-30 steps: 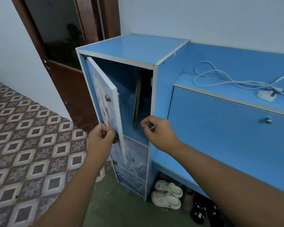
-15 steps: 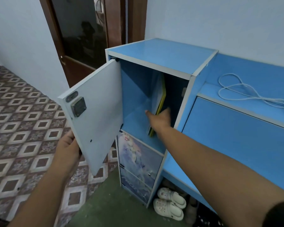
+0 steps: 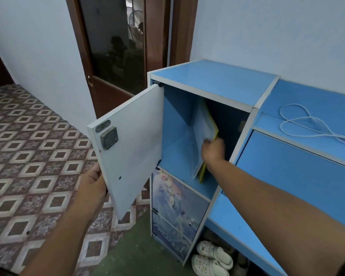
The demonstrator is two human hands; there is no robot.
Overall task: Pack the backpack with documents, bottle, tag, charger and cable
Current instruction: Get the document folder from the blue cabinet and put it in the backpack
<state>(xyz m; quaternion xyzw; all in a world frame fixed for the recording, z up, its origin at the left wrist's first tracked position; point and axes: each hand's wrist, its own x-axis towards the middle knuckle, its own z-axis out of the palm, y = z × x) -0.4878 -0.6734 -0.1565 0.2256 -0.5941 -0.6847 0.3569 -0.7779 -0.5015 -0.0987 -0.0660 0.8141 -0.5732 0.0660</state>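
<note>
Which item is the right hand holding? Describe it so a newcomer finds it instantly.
Find the tall blue cabinet with its top door swung open. Inside that compartment stand the documents, tilted, gripped by the right hand. Their yellow edge stands out against the blue walls.

Pale and yellow documents [image 3: 202, 140] lean tilted inside the blue cabinet's [image 3: 213, 80] top compartment; a white cable [image 3: 335, 136] lies looped on the adjoining ledge [image 3: 271, 124].

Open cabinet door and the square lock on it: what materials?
The white open cabinet door: likely laminated particleboard, matte; flat panel with pale edge banding and a drilled hole. The square grey lock: seemingly metal, dull and tarnished, screwed at its corners.
</note>
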